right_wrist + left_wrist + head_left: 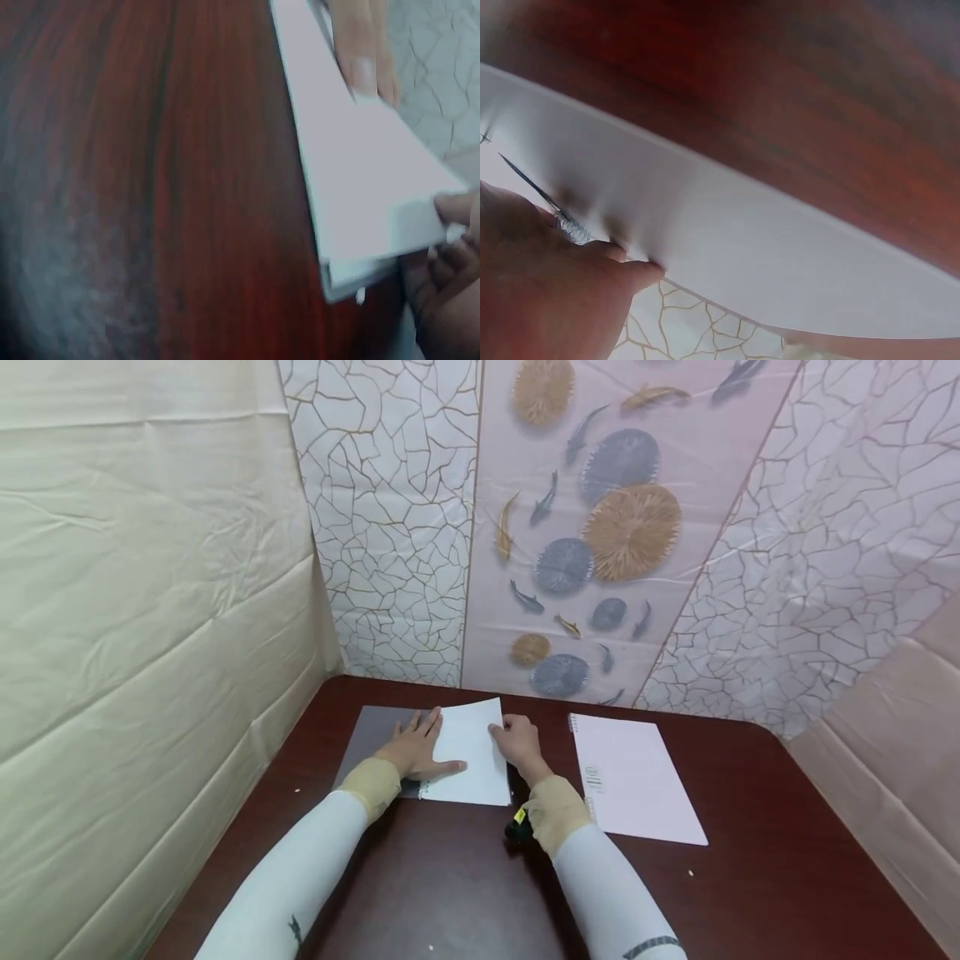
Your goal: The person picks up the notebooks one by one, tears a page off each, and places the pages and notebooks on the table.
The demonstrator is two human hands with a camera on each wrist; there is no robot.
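An open spiral notebook lies toward the back of the table, its dark grey cover (369, 731) folded out to the left and its white page (468, 739) on the right. Across the binding, my left hand (420, 747) rests with fingers spread and the thumb stretched over the page. At the page's right edge my right hand (517, 745) pinches the paper, thumb on top. In the right wrist view that white page (382, 187) is lifted at the pinched side, above the sheets beneath. My left thumb (364, 75) presses on it there.
To the right lies a second white spiral notebook (637, 777) with a small green print. A small black object with a yellow mark (519, 827) sits beside my right wrist. Small white bits dot the dark red-brown table (420, 877). Patterned cloth (390, 527) hangs behind.
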